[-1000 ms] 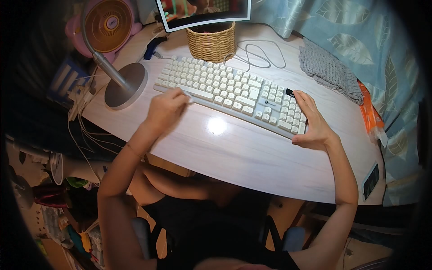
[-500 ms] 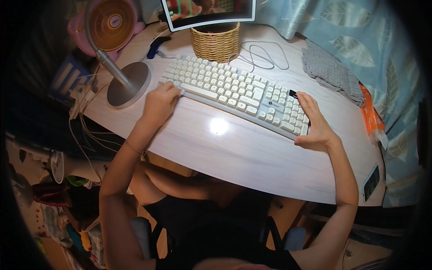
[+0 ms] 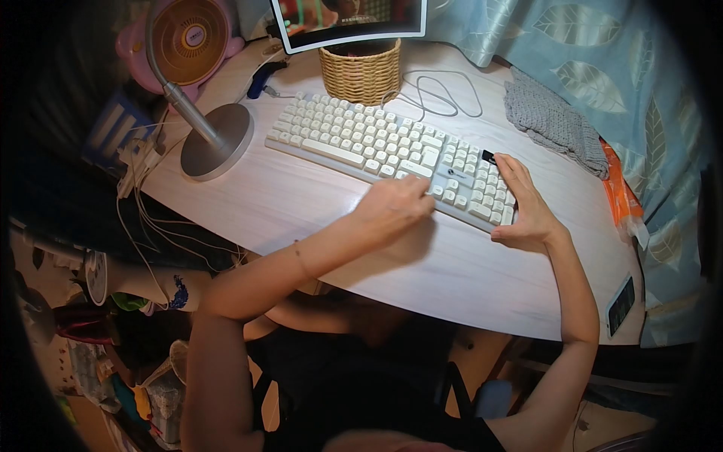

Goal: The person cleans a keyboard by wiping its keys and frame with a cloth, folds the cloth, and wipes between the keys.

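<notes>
A white keyboard [image 3: 331, 151] with a grey frame lies slanted across the desk. My left hand [image 3: 395, 207] is closed in a pinch at its front edge, below the arrow keys. Whatever is between the fingertips is too small and hidden to name. At the keyboard's right end, my right hand [image 3: 527, 207] grips it, with the thumb by the front corner and the fingers along the number pad's side. A small black label [image 3: 488, 156] shows near those fingertips.
A wicker basket [image 3: 361, 73] stands behind the keyboard, under a lit screen [image 3: 350, 16]. A lamp base [image 3: 216, 143] and pink heater [image 3: 181, 38] are at left. Grey knitted cloth [image 3: 553, 120], orange packaging [image 3: 621, 188] and a phone [image 3: 621, 305] are at right.
My left hand has moved right along the keyboard's front edge, from its left corner to below the arrow keys. My right hand has stayed at the right end.
</notes>
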Demonstrator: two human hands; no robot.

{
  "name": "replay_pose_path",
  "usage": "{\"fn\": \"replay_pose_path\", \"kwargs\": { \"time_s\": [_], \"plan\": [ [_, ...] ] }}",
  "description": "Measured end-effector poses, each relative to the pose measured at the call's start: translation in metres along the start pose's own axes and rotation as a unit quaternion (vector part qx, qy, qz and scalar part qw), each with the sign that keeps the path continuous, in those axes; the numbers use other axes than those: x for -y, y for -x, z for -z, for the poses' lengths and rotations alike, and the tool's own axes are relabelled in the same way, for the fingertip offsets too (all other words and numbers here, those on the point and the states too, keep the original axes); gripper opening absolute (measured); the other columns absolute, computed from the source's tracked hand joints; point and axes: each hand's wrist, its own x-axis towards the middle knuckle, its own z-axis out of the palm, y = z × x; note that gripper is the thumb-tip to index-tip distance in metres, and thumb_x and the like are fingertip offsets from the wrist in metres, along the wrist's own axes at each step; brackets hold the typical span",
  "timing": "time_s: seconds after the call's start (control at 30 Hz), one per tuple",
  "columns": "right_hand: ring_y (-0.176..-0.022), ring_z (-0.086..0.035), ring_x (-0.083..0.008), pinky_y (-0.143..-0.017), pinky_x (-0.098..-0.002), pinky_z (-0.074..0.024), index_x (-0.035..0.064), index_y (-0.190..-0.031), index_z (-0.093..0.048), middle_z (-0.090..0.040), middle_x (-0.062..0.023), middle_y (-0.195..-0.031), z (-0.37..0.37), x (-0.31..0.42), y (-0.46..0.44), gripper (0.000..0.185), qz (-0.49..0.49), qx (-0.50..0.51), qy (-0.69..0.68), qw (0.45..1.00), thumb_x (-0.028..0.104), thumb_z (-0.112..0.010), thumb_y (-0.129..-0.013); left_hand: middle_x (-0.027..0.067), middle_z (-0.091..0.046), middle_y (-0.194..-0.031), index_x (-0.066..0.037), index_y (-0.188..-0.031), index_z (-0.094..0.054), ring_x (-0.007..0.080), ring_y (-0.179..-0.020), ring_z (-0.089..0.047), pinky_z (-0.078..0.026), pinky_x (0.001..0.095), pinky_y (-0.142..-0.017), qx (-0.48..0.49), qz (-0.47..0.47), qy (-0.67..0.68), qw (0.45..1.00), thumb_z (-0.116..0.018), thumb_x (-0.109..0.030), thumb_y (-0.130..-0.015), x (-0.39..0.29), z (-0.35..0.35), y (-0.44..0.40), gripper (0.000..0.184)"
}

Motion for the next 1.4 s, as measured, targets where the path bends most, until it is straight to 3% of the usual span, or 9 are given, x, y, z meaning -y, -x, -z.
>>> {"fn": "replay_pose_path", "kwargs": {
  "time_s": [0.37,0.47,0.57,0.6,0.7,1.0,1.1,1.33,1.4],
  "plan": [
    [-0.141,-0.026,-0.0372,-0.115,-0.0437,-0.026,0.0017,-0.15,-0.027,-0.029,-0.0213,-0.15,0.003,-0.004,-0.002,0.118,0.029,0.003,0.005,1.0,0.032,-0.082,-0.05,0.0031,-0.051,-0.083,-0.009,-0.076,-0.06,0.0172,-0.079,-0.058,-0.052,0.0284,-0.056,0.007,-0.104,0.036,0.994,-0.06,-0.014,-0.077,-0.035,-0.022,-0.034,0.005],
    [-0.138,-0.029,-0.0378,-0.115,-0.0434,-0.0249,0.0001,-0.149,-0.027,-0.03,-0.0224,-0.149,0.006,-0.004,-0.004,0.107,0.053,0.011,0.067,0.996,0.038,-0.077,-0.062,0.0029,-0.05,-0.082,-0.009,-0.076,-0.06,0.0171,-0.077,-0.057,-0.052,0.0282,-0.056,-0.016,-0.104,0.061,0.993,-0.061,-0.014,-0.076,-0.032,-0.025,-0.032,0.006],
    [-0.137,-0.031,-0.0373,-0.115,-0.043,-0.023,-0.0009,-0.149,-0.027,-0.033,-0.0225,-0.147,0.002,0.002,-0.014,0.09,-0.002,-0.001,0.032,0.999,0.042,-0.066,-0.08,0.0027,-0.05,-0.082,-0.009,-0.076,-0.059,0.0165,-0.077,-0.056,-0.051,0.0279,-0.055,-0.039,-0.104,0.073,0.991,-0.061,-0.013,-0.075,-0.031,-0.026,-0.031,0.005],
    [-0.134,-0.033,-0.0361,-0.114,-0.0417,-0.0247,-0.0018,-0.148,-0.027,-0.037,-0.022,-0.144,0.002,0.019,-0.016,0.071,-0.011,-0.009,0.051,0.999,0.037,-0.051,-0.093,0.0026,-0.05,-0.081,-0.009,-0.075,-0.059,0.0163,-0.076,-0.056,-0.05,0.0277,-0.055,-0.047,-0.105,0.074,0.991,-0.061,-0.013,-0.075,-0.031,-0.027,-0.031,0.005],
    [-0.126,-0.041,-0.0339,-0.107,-0.0394,-0.0321,-0.0035,-0.144,-0.034,-0.046,-0.0195,-0.135,-0.007,0.021,-0.036,0.06,-0.01,-0.039,0.059,0.997,0.032,-0.045,-0.098,0.0026,-0.049,-0.081,-0.009,-0.074,-0.059,0.0162,-0.076,-0.056,-0.05,0.0276,-0.054,-0.054,-0.109,0.075,0.99,-0.061,-0.013,-0.075,-0.03,-0.026,-0.029,0.005],
    [-0.098,-0.056,-0.0278,-0.09,-0.0355,-0.0438,0.0051,-0.122,-0.063,-0.058,-0.0126,-0.105,-0.003,0.009,-0.078,0.038,-0.017,-0.015,-0.017,1.0,0.029,-0.041,-0.101,0.0026,-0.05,-0.082,-0.009,-0.074,-0.06,0.0164,-0.077,-0.056,-0.051,0.0284,-0.056,-0.045,-0.1,0.098,0.989,-0.06,-0.013,-0.076,-0.029,-0.024,-0.026,0.005],
    [-0.094,-0.057,-0.0254,-0.088,-0.033,-0.0446,0.0032,-0.116,-0.066,-0.06,-0.0115,-0.1,0.007,-0.01,-0.077,0.038,-0.037,0.012,-0.13,0.991,0.029,-0.042,-0.101,0.0028,-0.05,-0.082,-0.009,-0.074,-0.06,0.0166,-0.078,-0.056,-0.051,0.029,-0.057,-0.034,-0.099,0.107,0.989,-0.06,-0.014,-0.077,-0.029,-0.023,-0.028,0.006],
    [-0.09,-0.058,-0.0185,-0.081,-0.031,-0.0458,-0.0001,-0.111,-0.068,-0.063,-0.0075,-0.098,0.001,-0.024,-0.078,0.036,-0.053,0.001,-0.098,0.994,0.027,-0.046,-0.099,0.0029,-0.05,-0.083,-0.008,-0.074,-0.06,0.0167,-0.078,-0.056,-0.051,0.0289,-0.057,-0.03,-0.096,0.109,0.989,-0.06,-0.014,-0.077,-0.03,-0.02,-0.027,0.006],
    [-0.084,-0.053,-0.017,-0.078,-0.0298,-0.0435,-0.0025,-0.11,-0.067,-0.056,-0.0066,-0.092,-0.002,-0.017,-0.072,0.04,-0.064,-0.012,-0.187,0.98,0.03,-0.046,-0.099,0.0029,-0.05,-0.083,-0.008,-0.074,-0.06,0.0166,-0.078,-0.056,-0.051,0.0288,-0.057,-0.026,-0.093,0.109,0.989,-0.06,-0.014,-0.077,-0.031,-0.02,-0.027,0.006]
  ]
}}
